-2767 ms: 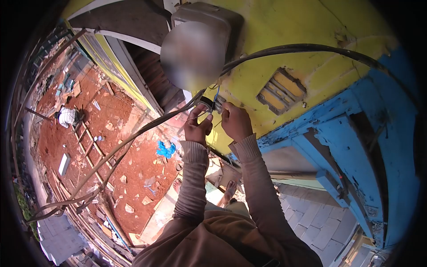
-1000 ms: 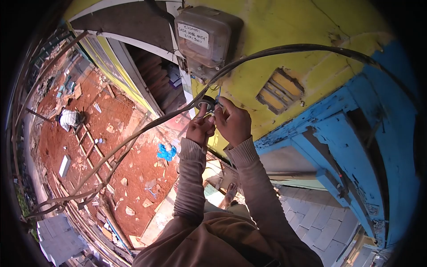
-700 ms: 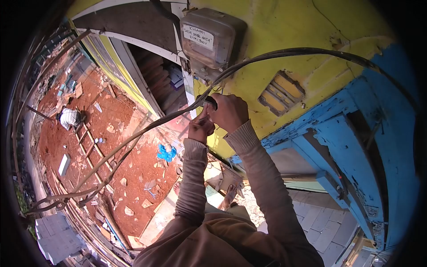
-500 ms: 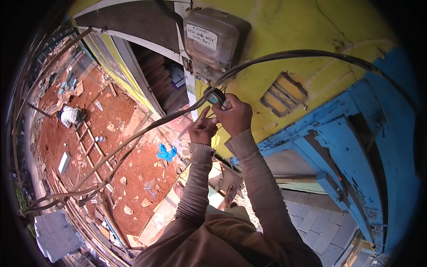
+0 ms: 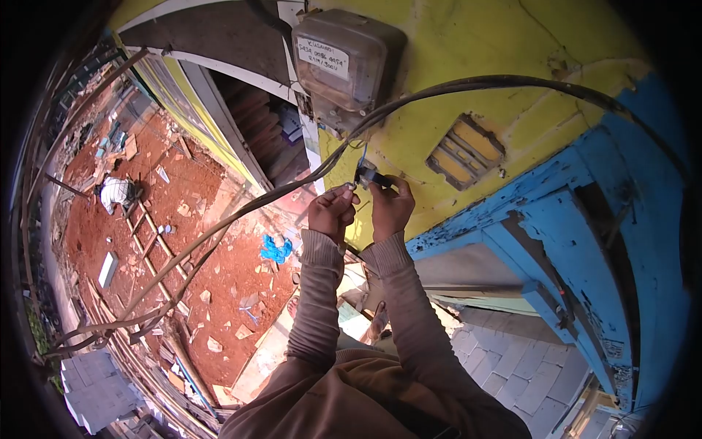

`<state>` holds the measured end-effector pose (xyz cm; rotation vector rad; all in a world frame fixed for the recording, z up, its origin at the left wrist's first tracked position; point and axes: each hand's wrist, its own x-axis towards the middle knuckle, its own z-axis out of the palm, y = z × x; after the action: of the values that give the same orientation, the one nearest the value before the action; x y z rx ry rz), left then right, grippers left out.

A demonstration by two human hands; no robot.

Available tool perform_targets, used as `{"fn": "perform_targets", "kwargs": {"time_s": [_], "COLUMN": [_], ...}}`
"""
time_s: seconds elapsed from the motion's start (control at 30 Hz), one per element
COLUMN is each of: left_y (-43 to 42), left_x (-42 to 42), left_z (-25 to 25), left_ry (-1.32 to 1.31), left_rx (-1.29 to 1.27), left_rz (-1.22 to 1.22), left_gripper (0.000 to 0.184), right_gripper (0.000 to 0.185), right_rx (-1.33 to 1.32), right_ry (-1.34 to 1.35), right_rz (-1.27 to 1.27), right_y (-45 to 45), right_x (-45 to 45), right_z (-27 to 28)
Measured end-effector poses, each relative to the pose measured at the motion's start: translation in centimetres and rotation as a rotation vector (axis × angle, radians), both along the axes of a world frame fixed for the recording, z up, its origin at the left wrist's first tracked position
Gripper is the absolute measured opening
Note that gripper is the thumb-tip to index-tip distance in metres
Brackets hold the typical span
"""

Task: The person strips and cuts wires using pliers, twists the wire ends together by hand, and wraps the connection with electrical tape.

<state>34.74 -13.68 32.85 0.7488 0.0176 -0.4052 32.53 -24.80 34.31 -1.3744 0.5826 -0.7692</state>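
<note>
Below the grey meter box (image 5: 344, 62) on the yellow wall, both my hands are raised close together. My left hand (image 5: 333, 212) pinches the end of a thin wire, its fingers closed. A roll of black tape (image 5: 373, 176) is in my right hand (image 5: 391, 207), held between thumb and fingers to the right of the wire. Dark tape reaches from the roll to the wire joint beside my left fingertips. A thin blue wire (image 5: 363, 154) hangs from above down to this joint. Thick black cables (image 5: 322, 170) pass just above my hands.
A recessed vent (image 5: 466, 152) is in the wall at right, above blue weathered boards (image 5: 585, 256). At left, a crouching person (image 5: 115, 193) is beside a bamboo ladder (image 5: 154, 243) on red soil. Blue plastic (image 5: 276, 249) and stone pieces lie there. Grey blocks (image 5: 95, 388) are stacked lower left.
The tape roll has gone from above my fingers and against the cables to the right side of the wire. My right hand has moved down slightly; my left fingers have closed on the wire end.
</note>
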Motion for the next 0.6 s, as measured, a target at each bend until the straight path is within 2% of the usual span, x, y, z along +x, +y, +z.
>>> {"fn": "perform_targets", "kwargs": {"time_s": [0.03, 0.1, 0.13, 0.2, 0.27, 0.33, 0.37, 0.43, 0.47, 0.53, 0.57, 0.6], "left_y": [0.1, 0.2, 0.2, 0.4, 0.6, 0.9, 0.9, 0.7, 0.7, 0.5, 0.4, 0.3], "left_x": [0.0, -0.2, -0.2, -0.1, 0.3, 0.6, 0.6, 0.2, 0.0, -0.1, -0.3, -0.4], "left_z": [0.2, 0.6, 0.7, 0.8, 0.7, 0.5, 0.3, 0.9, 0.8, 0.7, 0.6, 0.6], "left_ry": [0.014, 0.008, -0.002, 0.000, -0.001, -0.046, -0.047, -0.040, -0.040, 0.001, 0.001, 0.001], "left_rx": [0.009, 0.026, 0.040, 0.002, -0.037, -0.133, -0.134, -0.098, -0.099, -0.099, -0.102, -0.106], "left_rz": [-0.019, -0.059, -0.097, -0.168, -0.236, -0.303, -0.301, -0.276, -0.275, -0.230, -0.229, -0.214], "left_gripper": [0.018, 0.020, 0.022, 0.023, 0.025, 0.035, 0.035, 0.052, 0.052, 0.066, 0.066, 0.069], "right_gripper": [0.018, 0.013, 0.013, 0.009, 0.011, 0.012, 0.012, 0.008, 0.008, 0.015, 0.015, 0.020], "right_rx": [0.001, -0.276, -0.277, 0.178, 0.130, 0.311, 0.310, 0.181, 0.179, -0.170, -0.173, -0.398], "right_ry": [0.001, -0.009, -0.009, 0.094, 0.137, 0.257, 0.257, 0.342, 0.342, 0.375, 0.376, 0.375], "right_rz": [-0.001, 0.055, 0.054, 0.466, 0.528, 0.694, 0.696, 0.771, 0.772, 0.728, 0.728, 0.554], "right_y": [-0.1, -0.3, -0.3, -0.7, -1.5, -2.3, -2.7, -3.1, -3.2, -2.9, -2.9, -2.9], "right_x": [0.4, 1.1, 0.9, 0.3, 1.2, 1.4, 1.7, 2.2, 2.1, 1.6, 1.1, 0.5], "right_z": [-0.7, -1.2, -0.9, 0.1, -0.6, 0.0, -0.1, -0.5, -0.8, -0.3, -0.3, -0.3]}}
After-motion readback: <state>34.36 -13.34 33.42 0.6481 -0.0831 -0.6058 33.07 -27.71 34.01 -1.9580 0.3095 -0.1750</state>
